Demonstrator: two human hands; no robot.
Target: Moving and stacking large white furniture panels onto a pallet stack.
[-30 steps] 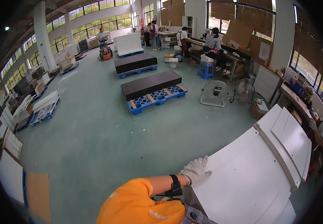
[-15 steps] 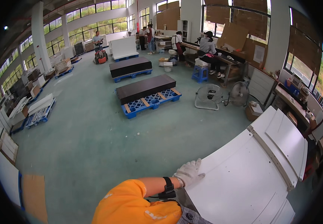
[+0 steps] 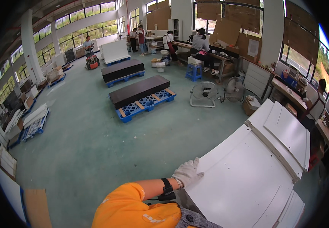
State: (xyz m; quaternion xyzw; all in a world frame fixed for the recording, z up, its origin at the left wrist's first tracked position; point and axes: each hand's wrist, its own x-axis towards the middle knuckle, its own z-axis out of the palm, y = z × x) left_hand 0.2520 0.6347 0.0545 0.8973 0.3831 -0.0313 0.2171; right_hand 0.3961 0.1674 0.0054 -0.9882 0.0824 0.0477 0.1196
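My left hand (image 3: 188, 173), in a pale work glove, lies with its fingers spread on the near left edge of a large white panel (image 3: 244, 171). A watch-like black band (image 3: 167, 187) circles that wrist, below an orange sleeve (image 3: 122, 201). Small dark holes dot the panel's surface. Across its far part runs a grey-beige strip (image 3: 272, 150), and beyond this lie smaller white boards (image 3: 288, 131). My right hand is out of view.
Black slab stacks (image 3: 139, 91) rest on blue pallets (image 3: 149, 107) ahead. Two floor fans (image 3: 204, 93) stand beyond the panel. People (image 3: 200, 45) work at benches along the right wall; another stands by a red machine (image 3: 92, 62). A brown sheet (image 3: 37, 207) lies at lower left.
The whole view has swung slightly to the right, so the room sits further left and higher. A person at the far right edge shows more. My left hand stays on the panel.
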